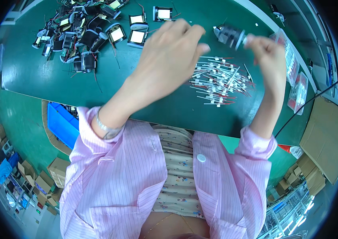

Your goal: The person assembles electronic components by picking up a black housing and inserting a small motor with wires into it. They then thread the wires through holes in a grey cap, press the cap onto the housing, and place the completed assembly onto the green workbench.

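Observation:
My right hand [270, 53] pinches the end of a black device with a pale grey-blue round disc [240, 39]. The device is smeared by motion, so its details do not show. Left of it, my left hand [173, 49] is over the table, back of the hand up and fingers bent under. Its thumb sticks out to the right; whatever the fingers hold, if anything, is hidden. Below and between the hands lies a loose pile of thin white sticks with small white connectors and red wires [218, 81]. Several similar black devices with cream labels [137, 36] lie just beyond my left wrist.
A large heap of black devices with loose wires [79, 34] covers the far left of the green table [109, 89]. Clear plastic boxes [297, 93] stand along the right edge. Under the left front edge is a blue bin [62, 124]. A black cable [316, 95] crosses at right.

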The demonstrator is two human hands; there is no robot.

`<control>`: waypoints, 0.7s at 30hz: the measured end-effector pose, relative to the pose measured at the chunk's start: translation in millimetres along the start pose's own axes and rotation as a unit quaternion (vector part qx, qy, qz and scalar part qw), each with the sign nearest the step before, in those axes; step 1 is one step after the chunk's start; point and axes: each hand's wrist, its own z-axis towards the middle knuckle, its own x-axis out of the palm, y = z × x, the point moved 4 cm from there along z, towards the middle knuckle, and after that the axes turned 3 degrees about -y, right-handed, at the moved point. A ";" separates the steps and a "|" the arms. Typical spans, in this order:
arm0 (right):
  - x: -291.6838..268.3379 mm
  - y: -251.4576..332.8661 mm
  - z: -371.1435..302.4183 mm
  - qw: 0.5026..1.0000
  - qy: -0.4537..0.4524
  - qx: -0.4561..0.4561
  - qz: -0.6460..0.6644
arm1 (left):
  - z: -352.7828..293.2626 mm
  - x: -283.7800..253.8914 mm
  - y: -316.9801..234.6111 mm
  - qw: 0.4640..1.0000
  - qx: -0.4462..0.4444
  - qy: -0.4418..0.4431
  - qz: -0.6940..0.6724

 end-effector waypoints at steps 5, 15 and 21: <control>-4.9 -36.0 58.0 0.947 -0.178 -0.080 0.255 | 33.7 60.3 10.7 0.987 -0.088 0.048 0.125; 72.0 -0.4 -26.5 0.935 -0.022 -0.316 -0.162 | 67.7 94.8 38.7 0.985 -0.132 0.017 0.109; 62.9 4.9 -23.2 0.928 -0.027 -0.332 -0.165 | 35.8 -7.4 13.1 0.983 -0.132 -0.060 -0.115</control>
